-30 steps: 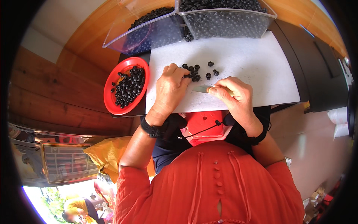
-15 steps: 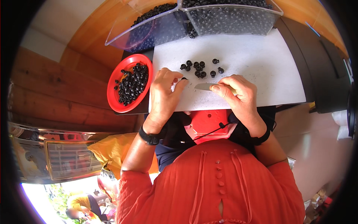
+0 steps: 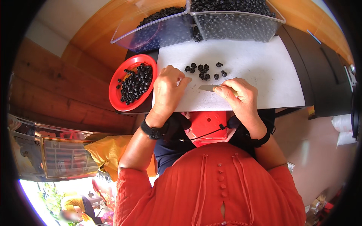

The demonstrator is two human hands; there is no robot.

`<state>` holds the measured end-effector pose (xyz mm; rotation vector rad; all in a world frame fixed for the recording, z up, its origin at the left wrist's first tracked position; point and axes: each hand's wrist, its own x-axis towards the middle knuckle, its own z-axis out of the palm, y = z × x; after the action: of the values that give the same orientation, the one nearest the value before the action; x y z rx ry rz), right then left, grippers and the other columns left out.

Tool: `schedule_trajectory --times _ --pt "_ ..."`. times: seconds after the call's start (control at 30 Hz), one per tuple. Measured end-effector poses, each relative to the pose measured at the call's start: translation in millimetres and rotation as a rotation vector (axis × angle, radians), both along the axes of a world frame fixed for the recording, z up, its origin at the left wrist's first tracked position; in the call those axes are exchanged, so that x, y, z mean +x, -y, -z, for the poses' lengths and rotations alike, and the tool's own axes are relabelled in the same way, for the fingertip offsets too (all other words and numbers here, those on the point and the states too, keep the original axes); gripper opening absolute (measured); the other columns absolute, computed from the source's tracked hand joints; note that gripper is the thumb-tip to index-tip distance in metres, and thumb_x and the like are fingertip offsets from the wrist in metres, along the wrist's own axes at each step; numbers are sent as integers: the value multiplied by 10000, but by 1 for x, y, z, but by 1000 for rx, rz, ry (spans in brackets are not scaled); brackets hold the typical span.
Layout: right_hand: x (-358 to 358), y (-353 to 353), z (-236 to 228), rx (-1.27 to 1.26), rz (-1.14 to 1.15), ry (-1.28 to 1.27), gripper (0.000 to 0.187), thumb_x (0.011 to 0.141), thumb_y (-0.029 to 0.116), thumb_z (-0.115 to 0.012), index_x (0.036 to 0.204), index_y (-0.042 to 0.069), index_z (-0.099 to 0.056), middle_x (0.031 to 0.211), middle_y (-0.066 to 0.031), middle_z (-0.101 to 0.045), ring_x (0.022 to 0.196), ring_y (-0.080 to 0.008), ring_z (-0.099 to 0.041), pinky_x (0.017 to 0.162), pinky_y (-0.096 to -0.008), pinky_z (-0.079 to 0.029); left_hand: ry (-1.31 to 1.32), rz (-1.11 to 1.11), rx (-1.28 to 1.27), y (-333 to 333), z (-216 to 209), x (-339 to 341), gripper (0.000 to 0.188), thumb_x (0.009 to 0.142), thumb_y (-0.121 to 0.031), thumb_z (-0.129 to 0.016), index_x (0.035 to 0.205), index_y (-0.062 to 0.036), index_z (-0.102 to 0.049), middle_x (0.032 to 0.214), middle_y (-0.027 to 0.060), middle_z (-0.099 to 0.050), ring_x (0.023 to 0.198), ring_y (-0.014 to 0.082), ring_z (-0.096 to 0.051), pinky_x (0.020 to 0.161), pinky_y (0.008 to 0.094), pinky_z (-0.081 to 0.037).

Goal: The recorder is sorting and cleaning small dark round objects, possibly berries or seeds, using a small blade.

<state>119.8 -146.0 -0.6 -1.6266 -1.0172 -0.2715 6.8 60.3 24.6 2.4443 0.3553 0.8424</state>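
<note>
My right hand point(image 3: 241, 96) is closed around a small knife point(image 3: 206, 87), its blade pointing left, low over the white sheet point(image 3: 264, 67). To its left, my left hand point(image 3: 167, 90) is curled with thumb and fingertips close together. Whatever sits between those fingertips, if anything, is hidden. Beyond both hands lies a loose group of small round black parts point(image 3: 207, 76), some with a short neck. A red plate point(image 3: 113, 90) holding many more black parts point(image 3: 135, 83) stands left of my left hand.
Two clear plastic bins point(image 3: 235, 26) full of black parts stand along the far edge. A few parts sit in the gap point(image 3: 197, 34) between them. A red stool-like object point(image 3: 207, 124) is below the near edge. Another person point(image 3: 75, 207) is at the lower left, beyond a yellow bag point(image 3: 107, 152).
A dark part that showed at my left fingertips is out of sight now. The view has shifted slightly. My right hand keeps its grip on the knife.
</note>
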Motion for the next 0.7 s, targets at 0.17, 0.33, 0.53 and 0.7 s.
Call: schedule_trajectory --times 0.17,0.33,0.53,0.7 --pt "0 -3 5 -2 32 40 190 850 181 -825 794 45 -706 698 -80 -669 620 -235 -631 571 -360 -479 -77 -42 266 -9 6 2 84 769 -47 -735 766 -27 -654 860 127 -634 859 338 -628 744 449 -533" --pt "0 -6 6 -63 82 162 190 831 197 -828 787 70 -694 675 -69 -637 613 -242 -623 550 -381 -468 -76 41 421 -14 5 3 71 754 -20 -720 791 -14 -659 918 150 -625 919 356 -615 780 451 -542" --pt "-7 -4 -6 -370 264 501 104 823 152 -783 821 97 -695 746 -82 -629 703 -283 -643 624 -441 -510 -145 -19 498 -16 10 6 106 760 -29 -731 839 3 -668 965 172 -627 978 369 -609 813 453 -550" --pt "6 15 -17 -481 283 454 102 845 172 -782 905 103 -736 777 -80 -665 710 -283 -654 626 -427 -516 -52 36 327 -4 5 -4 108 775 -33 -722 869 -3 -678 952 164 -626 951 373 -612 803 463 -540"
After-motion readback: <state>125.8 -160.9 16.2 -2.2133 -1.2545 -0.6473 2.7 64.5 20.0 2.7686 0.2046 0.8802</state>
